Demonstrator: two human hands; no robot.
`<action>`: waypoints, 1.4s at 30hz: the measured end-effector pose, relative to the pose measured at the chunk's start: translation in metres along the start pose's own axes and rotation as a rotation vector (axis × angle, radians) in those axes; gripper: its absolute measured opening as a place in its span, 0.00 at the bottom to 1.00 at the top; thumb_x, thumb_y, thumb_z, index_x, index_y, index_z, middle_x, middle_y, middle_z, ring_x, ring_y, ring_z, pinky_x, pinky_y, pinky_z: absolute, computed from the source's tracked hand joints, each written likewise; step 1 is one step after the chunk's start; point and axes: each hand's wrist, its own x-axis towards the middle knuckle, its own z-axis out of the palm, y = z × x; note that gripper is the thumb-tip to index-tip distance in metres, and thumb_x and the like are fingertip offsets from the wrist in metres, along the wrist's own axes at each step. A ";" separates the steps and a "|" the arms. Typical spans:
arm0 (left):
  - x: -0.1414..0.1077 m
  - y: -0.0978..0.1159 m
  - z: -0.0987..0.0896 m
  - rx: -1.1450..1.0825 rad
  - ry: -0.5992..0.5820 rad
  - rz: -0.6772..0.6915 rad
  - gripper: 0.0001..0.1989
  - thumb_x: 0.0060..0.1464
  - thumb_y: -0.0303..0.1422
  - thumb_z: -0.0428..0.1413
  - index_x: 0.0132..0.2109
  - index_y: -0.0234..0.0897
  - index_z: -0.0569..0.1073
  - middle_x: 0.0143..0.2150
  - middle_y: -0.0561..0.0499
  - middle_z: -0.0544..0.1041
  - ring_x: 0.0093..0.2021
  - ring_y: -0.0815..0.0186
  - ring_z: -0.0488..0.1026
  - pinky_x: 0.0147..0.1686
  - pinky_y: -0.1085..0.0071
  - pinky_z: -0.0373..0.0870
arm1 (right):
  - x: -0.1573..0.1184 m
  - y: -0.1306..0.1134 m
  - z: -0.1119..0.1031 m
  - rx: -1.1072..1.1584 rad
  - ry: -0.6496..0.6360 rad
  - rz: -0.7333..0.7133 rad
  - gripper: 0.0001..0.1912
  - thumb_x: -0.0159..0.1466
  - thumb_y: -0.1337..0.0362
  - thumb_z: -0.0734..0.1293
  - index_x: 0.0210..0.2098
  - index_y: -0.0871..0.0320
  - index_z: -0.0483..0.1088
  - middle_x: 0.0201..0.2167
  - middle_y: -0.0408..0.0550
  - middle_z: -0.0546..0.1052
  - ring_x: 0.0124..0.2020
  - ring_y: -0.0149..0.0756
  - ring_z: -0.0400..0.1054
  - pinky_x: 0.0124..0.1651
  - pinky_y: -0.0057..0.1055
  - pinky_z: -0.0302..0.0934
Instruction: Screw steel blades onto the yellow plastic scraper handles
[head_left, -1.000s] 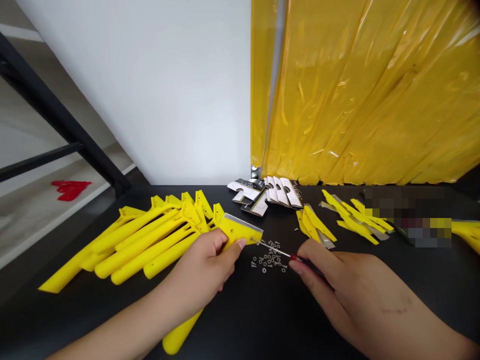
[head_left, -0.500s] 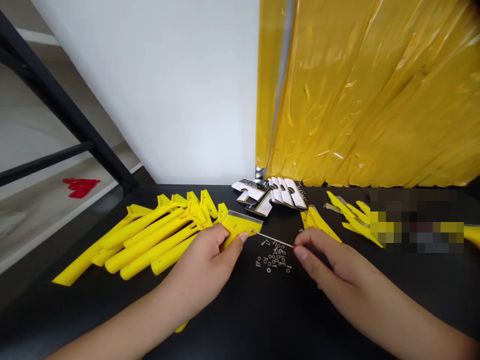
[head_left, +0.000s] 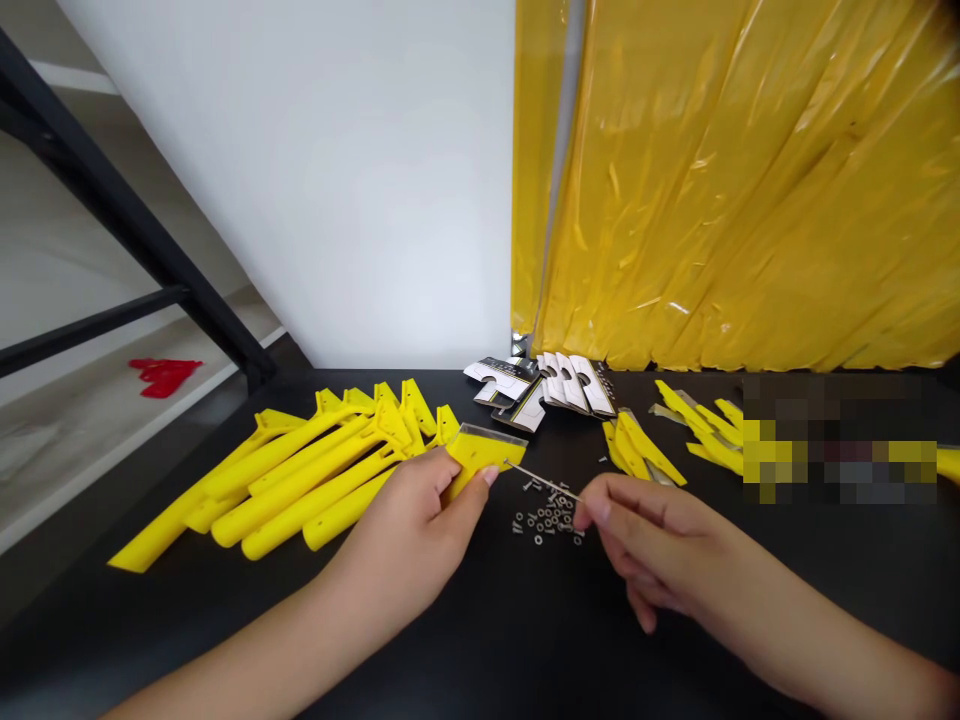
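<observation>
My left hand [head_left: 412,530] is closed around a yellow scraper [head_left: 480,455], thumb across its flat head, with a clear or metal blade strip along the far edge. In my right hand [head_left: 660,540] is a thin screwdriver [head_left: 546,479], pinched between thumb and fingertips, its handle hidden by the fingers. Its tip meets a small fastener at the right side of the scraper head. Just below the shaft lies a loose pile of small screws and nuts [head_left: 551,520]. Several yellow scraper handles [head_left: 300,490] lie side by side to the left of my left hand.
Folded printed cards [head_left: 517,400] lie at the back of the black table [head_left: 510,640]. Yellow scraper head pieces [head_left: 637,448] rest to the right, more beside a pixelated patch. A white panel [head_left: 337,180] and yellow plastic sheeting [head_left: 750,180] stand behind. A black frame [head_left: 135,230] rises at left.
My right hand has turned and shifted slightly on the screwdriver, its lower fingers now showing beneath. The scraper and my left hand stay almost where they were.
</observation>
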 end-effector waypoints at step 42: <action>-0.008 0.007 -0.005 0.052 0.177 0.298 0.12 0.69 0.37 0.53 0.35 0.41 0.73 0.32 0.52 0.77 0.33 0.63 0.73 0.40 0.67 0.66 | -0.003 -0.006 -0.001 0.291 -0.078 0.029 0.22 0.74 0.44 0.59 0.35 0.54 0.66 0.20 0.33 0.56 0.19 0.27 0.48 0.22 0.25 0.54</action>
